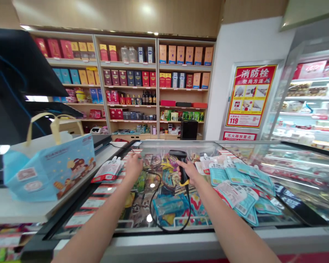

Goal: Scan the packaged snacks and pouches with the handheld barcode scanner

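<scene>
My right hand (188,171) is wrapped round the handle of a black barcode scanner (178,154), held above the glass top of a chest freezer (142,239). A black cable (190,204) loops from its handle over the glass. My left hand (134,164) is over the glass at the left, its fingers bent near the thin cable; whether they grip anything is too small to make out. Beside it lies a white and red pouch (109,170). Blue pouches (238,173) and white pouches (230,193) lie in a pile right of my right hand.
A blue paper bag (52,166) stands on the left counter (19,212), beneath a black monitor (22,65). A dark flat object (298,204) lies right of the pouches. Shelves of boxes (130,78) line the back; a glass-fronted cooler (307,106) stands right.
</scene>
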`<state>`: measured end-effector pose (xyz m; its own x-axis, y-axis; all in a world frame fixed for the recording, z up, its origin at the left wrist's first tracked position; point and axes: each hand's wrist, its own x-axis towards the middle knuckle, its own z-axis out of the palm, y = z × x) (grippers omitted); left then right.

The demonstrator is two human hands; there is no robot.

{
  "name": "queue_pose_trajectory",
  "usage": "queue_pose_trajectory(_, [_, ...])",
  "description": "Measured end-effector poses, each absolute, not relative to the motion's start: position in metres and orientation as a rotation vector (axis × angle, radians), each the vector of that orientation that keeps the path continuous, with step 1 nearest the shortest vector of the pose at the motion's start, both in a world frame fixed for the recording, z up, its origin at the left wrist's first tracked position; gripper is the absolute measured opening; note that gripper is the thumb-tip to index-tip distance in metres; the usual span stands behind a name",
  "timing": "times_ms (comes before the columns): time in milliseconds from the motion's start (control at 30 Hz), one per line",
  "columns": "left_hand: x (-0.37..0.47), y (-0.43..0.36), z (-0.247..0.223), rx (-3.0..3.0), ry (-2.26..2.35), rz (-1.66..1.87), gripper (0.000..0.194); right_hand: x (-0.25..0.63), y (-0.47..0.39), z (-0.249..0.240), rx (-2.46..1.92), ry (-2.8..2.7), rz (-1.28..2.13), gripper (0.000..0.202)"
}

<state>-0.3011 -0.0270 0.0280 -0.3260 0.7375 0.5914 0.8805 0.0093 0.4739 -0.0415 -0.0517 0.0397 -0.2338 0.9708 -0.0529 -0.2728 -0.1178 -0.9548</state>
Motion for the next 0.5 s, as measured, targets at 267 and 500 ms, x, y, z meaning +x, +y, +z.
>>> queue_pose_trajectory(267, [-0.099,0.004,0.01,-2.32,-2.164,-1.428,0.01,0.053,-0.056,0.04,-0.955,-1.002,1.364,0.031])
queue_pose_trajectory(500, [-0.009,0.016,-0.013,-2.309,-2.345,-1.337,0.031,0.09,-0.056,0.034,-0.926,-0.799,1.237,0.032])
